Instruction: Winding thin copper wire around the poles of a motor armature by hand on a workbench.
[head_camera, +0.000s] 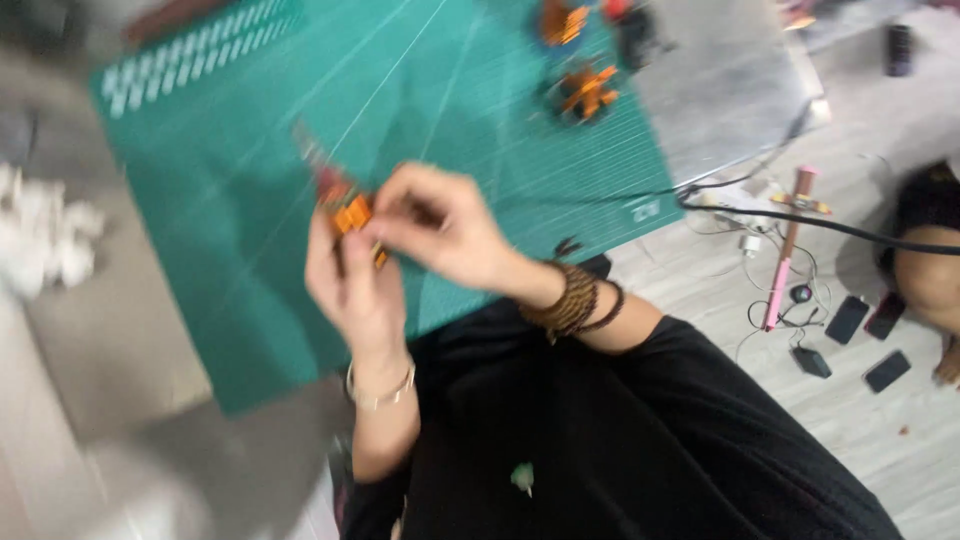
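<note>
Pinching small orange plastic piece (352, 214) over green cutting mat (250, 250), left hand (355, 290) and right hand (440, 230) fingers closed on it; looks light, rigid, fiddly, best gripped by its edges

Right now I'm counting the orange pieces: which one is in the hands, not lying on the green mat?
The orange piece pinched between left hand and right hand; the two other orange pieces lie untouched at the mat's far edge.
</note>
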